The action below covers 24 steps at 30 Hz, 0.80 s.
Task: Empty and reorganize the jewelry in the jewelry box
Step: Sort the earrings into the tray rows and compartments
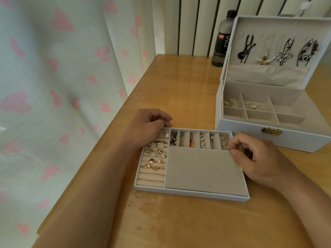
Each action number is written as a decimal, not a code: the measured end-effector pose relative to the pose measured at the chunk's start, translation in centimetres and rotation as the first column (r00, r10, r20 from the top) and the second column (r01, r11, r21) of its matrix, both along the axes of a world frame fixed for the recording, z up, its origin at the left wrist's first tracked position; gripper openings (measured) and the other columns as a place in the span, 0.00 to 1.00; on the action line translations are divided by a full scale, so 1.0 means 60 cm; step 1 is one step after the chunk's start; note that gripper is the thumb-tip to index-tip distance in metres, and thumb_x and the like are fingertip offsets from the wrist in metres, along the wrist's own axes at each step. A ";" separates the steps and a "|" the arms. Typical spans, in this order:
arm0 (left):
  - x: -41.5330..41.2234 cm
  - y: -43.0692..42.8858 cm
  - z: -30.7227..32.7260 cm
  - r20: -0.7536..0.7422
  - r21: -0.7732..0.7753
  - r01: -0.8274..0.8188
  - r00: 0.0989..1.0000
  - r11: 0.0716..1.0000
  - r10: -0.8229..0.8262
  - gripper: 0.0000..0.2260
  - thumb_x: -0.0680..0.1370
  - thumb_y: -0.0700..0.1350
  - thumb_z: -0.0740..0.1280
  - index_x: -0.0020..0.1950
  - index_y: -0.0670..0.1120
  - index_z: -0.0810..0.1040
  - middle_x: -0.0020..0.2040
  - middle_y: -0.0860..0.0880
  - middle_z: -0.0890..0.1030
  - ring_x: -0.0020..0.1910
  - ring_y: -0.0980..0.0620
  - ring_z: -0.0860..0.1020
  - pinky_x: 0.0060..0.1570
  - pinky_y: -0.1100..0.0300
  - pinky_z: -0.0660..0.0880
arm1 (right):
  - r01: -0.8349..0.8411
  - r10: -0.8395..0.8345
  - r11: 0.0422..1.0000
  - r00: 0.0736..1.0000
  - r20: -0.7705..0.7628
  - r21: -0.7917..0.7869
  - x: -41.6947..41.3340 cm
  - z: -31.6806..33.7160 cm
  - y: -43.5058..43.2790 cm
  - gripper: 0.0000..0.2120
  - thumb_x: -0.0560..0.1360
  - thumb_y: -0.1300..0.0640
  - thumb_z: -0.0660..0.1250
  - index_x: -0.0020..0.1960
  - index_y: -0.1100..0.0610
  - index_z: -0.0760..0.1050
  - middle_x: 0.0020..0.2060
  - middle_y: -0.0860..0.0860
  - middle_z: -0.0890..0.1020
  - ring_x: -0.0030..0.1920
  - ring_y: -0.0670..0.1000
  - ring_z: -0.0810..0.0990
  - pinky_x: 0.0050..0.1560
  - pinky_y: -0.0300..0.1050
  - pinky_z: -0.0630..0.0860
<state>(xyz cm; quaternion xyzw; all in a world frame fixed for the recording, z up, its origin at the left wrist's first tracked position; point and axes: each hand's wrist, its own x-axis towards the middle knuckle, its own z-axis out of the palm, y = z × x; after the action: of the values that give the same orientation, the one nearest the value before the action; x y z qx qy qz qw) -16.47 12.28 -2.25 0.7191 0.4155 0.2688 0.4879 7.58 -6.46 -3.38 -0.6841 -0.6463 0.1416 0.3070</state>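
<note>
1. Nearest us, a pale blue tray (188, 193) lies on the wooden table (179, 226). Its long axis runs from 9 to 3 o'clock.
2. A dotted beige earring panel (202, 169) fills the tray's near right and is bare. At 9 o'clock, ring rolls (152, 169) carry white flower studs and gold studs.
3. Our right hand (254, 154) sits at the tray's 2 o'clock. Thumb and forefinger are drawn together at the panel's far corner, and we cannot tell what, if anything, they pinch.
4. Just at 11 o'clock of those fingertips is the end slot (224, 140), last of six narrow slots that each run 12 to 6. It holds small gold and clear pieces. We judge the right hand best placed to empty it.
5. Our left hand (148, 126) curls over the tray's 10 o'clock corner. We cannot tell whether it has a grip.
6. Farther off at 1 o'clock, the jewelry box (250, 127) stands open with necklaces (283, 54) hanging in its lid. A dark bottle (223, 38) stands behind it.
</note>
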 end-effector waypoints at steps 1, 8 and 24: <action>0.000 0.001 -0.001 -0.001 0.004 0.002 1.000 1.000 -0.002 0.13 0.78 0.33 0.62 0.49 0.47 0.84 0.44 0.50 0.86 0.46 0.49 0.84 0.49 0.49 0.82 | -0.002 0.002 1.000 1.000 -0.002 -0.001 0.000 0.001 0.001 0.09 0.76 0.59 0.68 0.42 0.46 0.74 0.33 0.45 0.78 0.35 0.50 0.76 0.31 0.48 0.71; 0.006 0.007 -0.007 0.001 0.040 0.013 1.000 0.999 -0.013 0.13 0.77 0.34 0.62 0.48 0.48 0.84 0.42 0.51 0.86 0.43 0.52 0.83 0.46 0.53 0.80 | -0.004 0.004 1.000 1.000 0.003 0.016 0.002 -0.002 0.001 0.09 0.75 0.60 0.68 0.41 0.47 0.74 0.34 0.45 0.79 0.35 0.50 0.77 0.31 0.44 0.71; 0.002 0.003 -0.014 -0.057 0.228 0.133 0.991 0.965 -0.123 0.10 0.77 0.38 0.66 0.52 0.50 0.83 0.45 0.48 0.85 0.43 0.50 0.83 0.42 0.58 0.79 | 0.054 -0.118 0.975 0.949 0.292 0.218 -0.041 0.023 0.023 0.05 0.74 0.57 0.70 0.39 0.52 0.78 0.28 0.40 0.73 0.29 0.44 0.72 0.30 0.40 0.69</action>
<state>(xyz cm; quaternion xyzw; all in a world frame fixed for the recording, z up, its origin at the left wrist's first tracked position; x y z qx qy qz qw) -16.36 12.44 -3.09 0.8017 0.3445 0.2679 0.4085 5.11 -5.05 -2.01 -0.6897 -0.6663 -0.0465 0.2796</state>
